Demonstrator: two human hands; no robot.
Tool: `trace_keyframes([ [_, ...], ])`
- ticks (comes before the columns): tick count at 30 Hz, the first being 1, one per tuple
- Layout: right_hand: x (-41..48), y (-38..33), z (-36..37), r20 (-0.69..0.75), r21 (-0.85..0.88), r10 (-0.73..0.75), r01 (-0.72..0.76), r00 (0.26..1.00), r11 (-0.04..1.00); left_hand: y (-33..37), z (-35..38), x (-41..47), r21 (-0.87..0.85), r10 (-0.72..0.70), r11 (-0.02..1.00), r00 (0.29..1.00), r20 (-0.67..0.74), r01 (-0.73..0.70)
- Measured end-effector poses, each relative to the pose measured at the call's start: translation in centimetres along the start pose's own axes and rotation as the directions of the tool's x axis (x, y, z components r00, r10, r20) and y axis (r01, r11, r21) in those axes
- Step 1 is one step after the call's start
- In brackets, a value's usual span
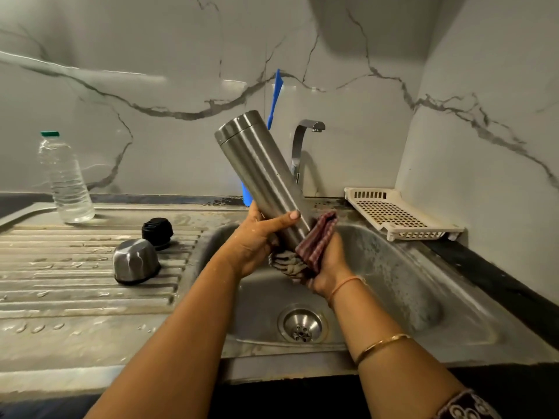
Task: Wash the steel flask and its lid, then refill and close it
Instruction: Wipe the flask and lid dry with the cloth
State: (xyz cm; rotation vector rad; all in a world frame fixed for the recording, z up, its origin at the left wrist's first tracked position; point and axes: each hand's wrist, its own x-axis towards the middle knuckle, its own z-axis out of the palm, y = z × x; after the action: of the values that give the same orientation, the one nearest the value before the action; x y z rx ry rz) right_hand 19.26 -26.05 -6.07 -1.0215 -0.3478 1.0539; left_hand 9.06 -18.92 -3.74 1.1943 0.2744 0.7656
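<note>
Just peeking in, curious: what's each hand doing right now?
Left hand: grips the steel flask.
Right hand: holds a checked cloth against the flask.

Even, moderately bright indoor light. Long glare streak on glossy grey-veined marble wall (90, 70) at 10 o'clock; broad soft shadow at 1 o'clock. Bright highlights run along brushed steel cylindrical flask (260, 168). Wide-angle bowing at edges; overall slightly soft.

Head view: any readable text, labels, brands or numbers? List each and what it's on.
No readable text anywhere in this view.
steel flask: plain brushed metal, no brand showing.
plastic bottle: clear, no label.
black lid and steel cap: no legible marks.
cloth: striped weave only.
</note>
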Motion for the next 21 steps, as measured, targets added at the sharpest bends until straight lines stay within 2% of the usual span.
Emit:
trace_keyframes([
  [2,-0.2,-0.2,0.2,-0.136,-0.042,-0.134,0.130,0.982,0.991,0.1,-0.7,0.3,-0.038,0.011,0.999,0.999,-0.030,-0.012],
  [4,0.0,-0.6,0.4,-0.283,-0.276,-0.338,0.261,0.898,0.925,-0.1,-1.3,0.6,-0.098,0.018,0.995,0.994,-0.104,-0.028],
  [5,0.0,-0.5,0.3,-0.291,-0.454,-0.473,0.315,0.832,0.833,-0.3,-1.3,0.5,-0.147,-0.004,0.989,0.991,-0.132,-0.015],
  [6,0.1,-0.2,0.3,-0.242,-0.631,-0.627,0.371,0.740,0.681,-0.4,-1.2,0.4,-0.217,-0.039,0.976,0.988,-0.151,0.005],
  [7,0.0,0.3,0.4,-0.133,-0.762,-0.770,0.433,0.624,0.482,-0.5,-0.9,0.3,-0.311,-0.075,0.950,0.984,-0.164,0.021],
  [8,-0.1,0.7,0.6,-0.010,-0.831,-0.866,0.477,0.501,0.286,-0.4,-0.6,0.1,-0.406,-0.096,0.914,0.980,-0.176,0.017],
  [9,0.0,1.1,0.9,0.091,-0.848,-0.911,0.510,0.403,0.141,-0.1,-0.4,-0.1,-0.483,-0.102,0.876,0.978,-0.182,0.002],
  [10,-0.4,1.2,1.4,0.130,-0.835,-0.923,0.542,0.362,0.095,0.1,-0.4,-0.1,-0.530,-0.095,0.848,0.976,-0.196,-0.024],
  [11,-0.2,1.2,1.8,0.102,-0.803,-0.916,0.576,0.388,0.154,0.5,-0.5,-0.2,-0.556,-0.077,0.830,0.978,-0.196,-0.046],
  [12,-0.1,0.9,2.0,0.001,-0.733,-0.865,0.589,0.502,0.341,0.7,-0.7,-0.2,-0.552,-0.059,0.832,0.981,-0.187,-0.055],
  [13,0.0,0.6,2.2,-0.111,-0.571,-0.703,0.533,0.703,0.624,0.9,-0.8,-0.3,-0.528,-0.042,0.848,0.985,-0.169,-0.054],
  [14,0.5,0.3,1.8,-0.139,-0.347,-0.439,0.371,0.888,0.861,1.0,-0.8,-0.2,-0.463,-0.020,0.885,0.989,-0.149,-0.052],
  [15,0.7,0.2,1.3,-0.097,-0.177,-0.213,0.194,0.972,0.965,1.0,-0.7,-0.2,-0.367,-0.001,0.929,0.991,-0.132,-0.048],
  [16,0.8,0.4,0.8,-0.054,-0.096,-0.107,0.101,0.993,0.990,0.9,-0.5,0.0,-0.258,0.015,0.965,0.992,-0.123,-0.047],
  [18,1.0,0.6,0.4,-0.107,-0.081,-0.112,0.103,0.988,0.991,0.5,-0.3,0.4,-0.119,0.035,0.991,0.988,-0.152,-0.054],
  [20,0.9,0.5,0.3,-0.246,-0.253,-0.321,0.259,0.915,0.932,0.1,-0.5,0.9,-0.146,0.023,0.988,0.976,-0.215,-0.056],
  [21,0.8,0.4,0.4,-0.265,-0.411,-0.490,0.363,0.831,0.837,-0.2,-0.7,1.1,-0.197,0.002,0.979,0.972,-0.234,-0.049],
])
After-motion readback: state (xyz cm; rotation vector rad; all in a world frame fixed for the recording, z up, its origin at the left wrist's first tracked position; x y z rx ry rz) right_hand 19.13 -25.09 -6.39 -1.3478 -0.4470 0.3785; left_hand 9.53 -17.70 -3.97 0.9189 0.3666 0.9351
